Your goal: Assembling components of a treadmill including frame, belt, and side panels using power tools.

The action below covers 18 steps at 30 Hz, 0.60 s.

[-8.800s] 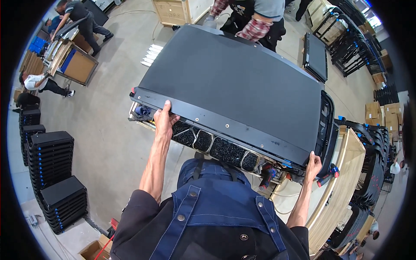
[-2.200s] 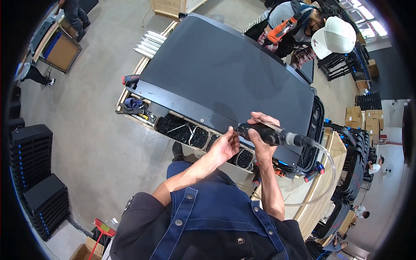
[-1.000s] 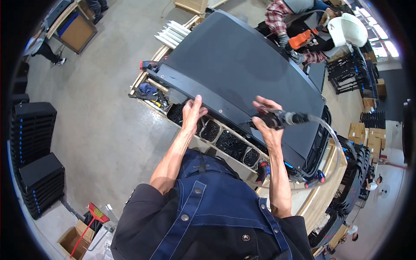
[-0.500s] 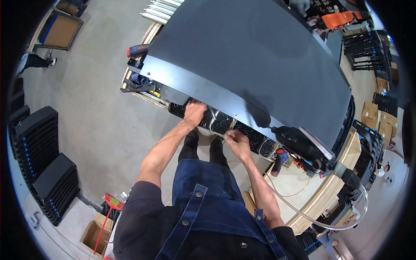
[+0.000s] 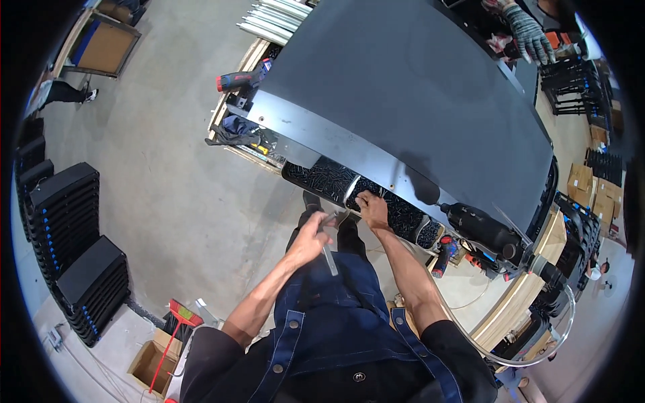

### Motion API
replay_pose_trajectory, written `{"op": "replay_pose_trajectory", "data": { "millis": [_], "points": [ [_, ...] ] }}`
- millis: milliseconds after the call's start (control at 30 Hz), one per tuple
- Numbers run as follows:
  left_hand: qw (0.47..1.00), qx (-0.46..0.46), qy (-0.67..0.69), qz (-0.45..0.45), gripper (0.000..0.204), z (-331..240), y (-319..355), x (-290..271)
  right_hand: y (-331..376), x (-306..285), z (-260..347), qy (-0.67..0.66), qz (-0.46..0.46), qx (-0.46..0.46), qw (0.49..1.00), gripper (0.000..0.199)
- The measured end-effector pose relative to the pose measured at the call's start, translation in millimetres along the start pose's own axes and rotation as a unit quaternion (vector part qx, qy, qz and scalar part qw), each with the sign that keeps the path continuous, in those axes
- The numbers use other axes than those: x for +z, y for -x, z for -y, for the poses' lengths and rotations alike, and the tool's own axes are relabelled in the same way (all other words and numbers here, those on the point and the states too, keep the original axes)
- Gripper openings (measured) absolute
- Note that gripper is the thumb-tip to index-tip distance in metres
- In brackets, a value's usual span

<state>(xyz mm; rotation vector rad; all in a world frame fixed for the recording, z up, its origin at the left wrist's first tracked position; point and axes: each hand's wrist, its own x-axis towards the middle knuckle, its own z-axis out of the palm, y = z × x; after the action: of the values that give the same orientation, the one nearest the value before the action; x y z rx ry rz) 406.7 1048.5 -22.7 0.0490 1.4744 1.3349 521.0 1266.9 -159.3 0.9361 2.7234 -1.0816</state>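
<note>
My left hand point(image 5: 309, 240) is closed around a narrow flat metal strip point(image 5: 330, 260), held over the blue apron in front of my legs. My right hand point(image 5: 373, 209) reaches over the black bin of small dark screws point(image 5: 368, 188). Its fingers are pinched together at the screws, and whatever they hold is hidden. Beside it is another bin of longer dark screws point(image 5: 316, 177). Above the bins stretches a large dark grey panel point(image 5: 403, 87) with a bright metal edge point(image 5: 322, 138). A black power tool with a hose point(image 5: 487, 232) lies across the panel's near right corner.
A red-and-black cordless driver point(image 5: 235, 82) rests at the panel's left corner, another driver point(image 5: 442, 256) at the right. A person's gloved hand point(image 5: 531, 33) shows at the far right. Stacked black frames point(image 5: 67, 221) stand at left, near a red broom point(image 5: 183, 313).
My left hand has drawn back from the bins toward my body with the metal strip. My right hand has moved up to the screws. The gloved hand has come into view.
</note>
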Motion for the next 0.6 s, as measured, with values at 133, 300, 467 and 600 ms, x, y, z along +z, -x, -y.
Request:
{"op": "replay_pose_trajectory", "data": {
  "millis": [133, 300, 467, 600],
  "points": [
    [0.999, 0.052, -0.001, 0.002, 0.031, -16.1, 20.3, 26.9, 18.2, -49.8, 40.1, -0.348, 0.032, 0.208, 0.914, 0.018],
    [0.995, 0.082, 0.048, 0.013, 0.039, -49.4, 39.2, 48.2, 65.8, -149.2, 135.7, -0.457, 0.021, 0.142, 0.878, 0.017],
    [0.984, 0.151, 0.046, 0.077, 0.041, -70.9, 47.5, 88.5, 103.8, -210.3, 153.0, -0.496, -0.033, 0.006, 0.868, 0.012],
    [0.976, 0.197, 0.057, 0.072, 0.039, -89.7, 67.0, 126.1, 114.2, -232.8, 143.0, -0.353, -0.13, -0.163, 0.912, 0.015]
  ]
}}
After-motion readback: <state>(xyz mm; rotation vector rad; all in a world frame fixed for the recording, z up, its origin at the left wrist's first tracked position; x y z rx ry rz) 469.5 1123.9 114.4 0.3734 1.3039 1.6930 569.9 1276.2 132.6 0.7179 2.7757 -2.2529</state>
